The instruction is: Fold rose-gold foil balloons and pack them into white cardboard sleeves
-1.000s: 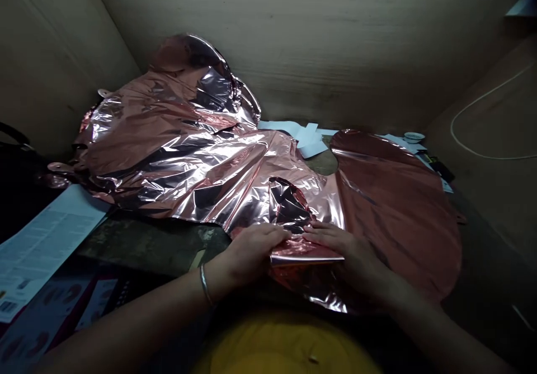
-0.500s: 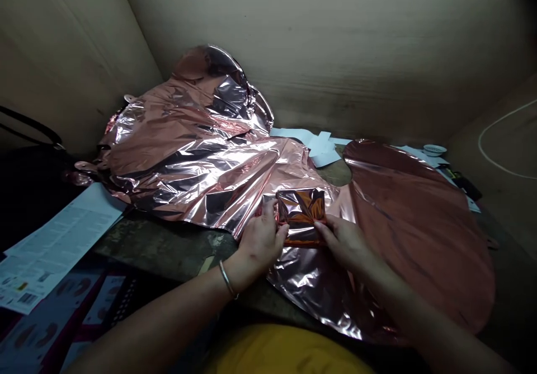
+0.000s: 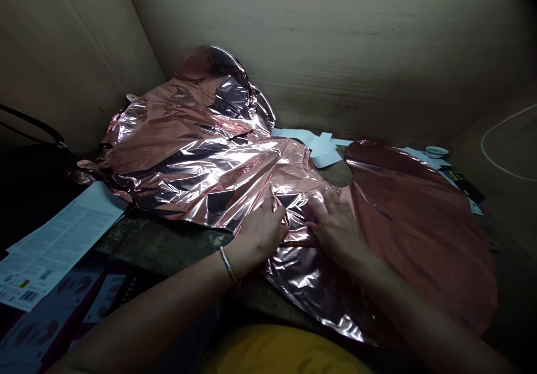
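Note:
Several flat, rose-gold foil balloons [image 3: 201, 161] lie heaped and overlapping on the table. On top of them, between my hands, is a small folded foil balloon [image 3: 297, 234], packed into a rectangle. My left hand [image 3: 262, 228], with a bangle at the wrist, has its fingers curled on the left edge of the folded piece. Spread across the right side of that piece, my right hand [image 3: 338, 228] presses with its fingers stretched out. Part of the folded piece is hidden under the hands. To the right extends a big rounded balloon lobe [image 3: 419, 234].
Printed sheets [image 3: 62, 239] hang over the table's left front edge, above purple printed packaging [image 3: 54, 307]. White paper pieces [image 3: 323, 147] lie behind the balloons. A small white dish [image 3: 436, 152] stands at the back right. A pale wall [image 3: 314, 43] closes off the back.
My right hand has gone from pinching the folded balloon's right edge to lying spread over it. The left fingers have curled down further. The orange reflections on the folded piece are gone.

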`<action>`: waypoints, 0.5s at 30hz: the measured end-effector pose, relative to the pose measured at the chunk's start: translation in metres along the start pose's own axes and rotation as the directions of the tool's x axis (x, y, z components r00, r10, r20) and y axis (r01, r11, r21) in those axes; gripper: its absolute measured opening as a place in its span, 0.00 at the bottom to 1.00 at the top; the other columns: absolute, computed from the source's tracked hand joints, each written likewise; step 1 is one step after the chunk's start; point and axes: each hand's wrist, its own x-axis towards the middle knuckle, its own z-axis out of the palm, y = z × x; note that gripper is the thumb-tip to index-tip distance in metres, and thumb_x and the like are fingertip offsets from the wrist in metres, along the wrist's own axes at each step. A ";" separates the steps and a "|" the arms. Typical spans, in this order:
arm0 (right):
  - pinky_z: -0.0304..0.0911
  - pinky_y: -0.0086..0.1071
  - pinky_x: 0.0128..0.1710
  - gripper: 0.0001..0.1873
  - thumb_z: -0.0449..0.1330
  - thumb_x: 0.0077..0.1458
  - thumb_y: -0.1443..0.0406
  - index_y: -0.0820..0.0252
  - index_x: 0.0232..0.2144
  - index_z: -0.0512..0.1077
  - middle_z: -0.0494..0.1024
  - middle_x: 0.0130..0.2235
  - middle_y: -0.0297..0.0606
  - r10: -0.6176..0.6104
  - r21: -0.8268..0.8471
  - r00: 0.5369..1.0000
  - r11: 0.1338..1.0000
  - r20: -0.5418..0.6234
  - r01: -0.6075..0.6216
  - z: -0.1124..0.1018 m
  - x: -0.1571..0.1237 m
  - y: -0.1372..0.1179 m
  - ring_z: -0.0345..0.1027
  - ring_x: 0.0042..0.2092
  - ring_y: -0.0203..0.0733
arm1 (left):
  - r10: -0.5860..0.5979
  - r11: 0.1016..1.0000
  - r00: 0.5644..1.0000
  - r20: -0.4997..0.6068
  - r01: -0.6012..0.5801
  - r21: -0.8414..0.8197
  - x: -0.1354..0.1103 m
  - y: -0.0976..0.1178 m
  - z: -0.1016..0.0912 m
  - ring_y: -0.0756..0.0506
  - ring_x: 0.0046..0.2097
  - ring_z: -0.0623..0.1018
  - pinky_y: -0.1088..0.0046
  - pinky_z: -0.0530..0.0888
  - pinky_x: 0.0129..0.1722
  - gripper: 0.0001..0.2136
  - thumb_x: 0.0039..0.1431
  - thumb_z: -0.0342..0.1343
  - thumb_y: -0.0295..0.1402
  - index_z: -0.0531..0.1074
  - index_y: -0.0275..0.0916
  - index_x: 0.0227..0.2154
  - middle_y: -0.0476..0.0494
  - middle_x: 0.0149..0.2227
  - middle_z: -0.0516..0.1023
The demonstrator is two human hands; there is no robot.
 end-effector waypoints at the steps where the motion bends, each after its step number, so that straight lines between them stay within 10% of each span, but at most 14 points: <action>1: 0.50 0.57 0.60 0.26 0.52 0.61 0.64 0.62 0.61 0.62 0.58 0.65 0.51 -0.084 0.014 0.996 0.996 0.036 0.083 0.004 0.000 0.002 0.48 0.65 0.62 | -0.019 1.000 0.999 -0.027 0.018 -0.023 0.001 -0.001 -0.002 0.35 0.44 0.77 0.60 0.73 0.38 0.17 0.57 0.56 0.37 0.68 0.38 0.49 0.32 0.50 0.71; 4: 0.48 0.58 0.61 0.26 0.45 0.65 0.65 0.58 0.63 0.60 0.57 0.66 0.45 -0.174 0.033 0.973 0.985 0.152 0.171 0.014 -0.001 0.006 0.48 0.66 0.56 | -0.133 0.945 0.991 -0.014 0.123 -0.303 0.007 -0.006 -0.013 0.37 0.42 0.76 0.60 0.74 0.40 0.20 0.52 0.62 0.38 0.68 0.35 0.45 0.35 0.43 0.73; 9: 0.49 0.54 0.62 0.27 0.43 0.65 0.63 0.65 0.64 0.57 0.55 0.66 0.46 -0.180 0.041 0.973 0.984 0.146 0.176 0.023 -0.004 0.010 0.47 0.67 0.52 | -0.198 0.371 0.881 0.429 0.472 -0.799 0.019 -0.008 -0.024 0.47 0.29 0.76 0.70 0.75 0.31 0.16 0.54 0.61 0.44 0.69 0.36 0.36 0.47 0.27 0.73; 15: 0.51 0.54 0.62 0.27 0.46 0.63 0.63 0.63 0.63 0.60 0.59 0.65 0.47 -0.228 0.138 0.971 0.966 0.070 0.217 0.028 -0.004 0.010 0.52 0.65 0.52 | -0.262 0.409 0.891 0.372 0.451 -0.793 0.029 0.003 -0.014 0.50 0.21 0.70 0.75 0.69 0.21 0.11 0.52 0.62 0.36 0.68 0.35 0.24 0.51 0.18 0.67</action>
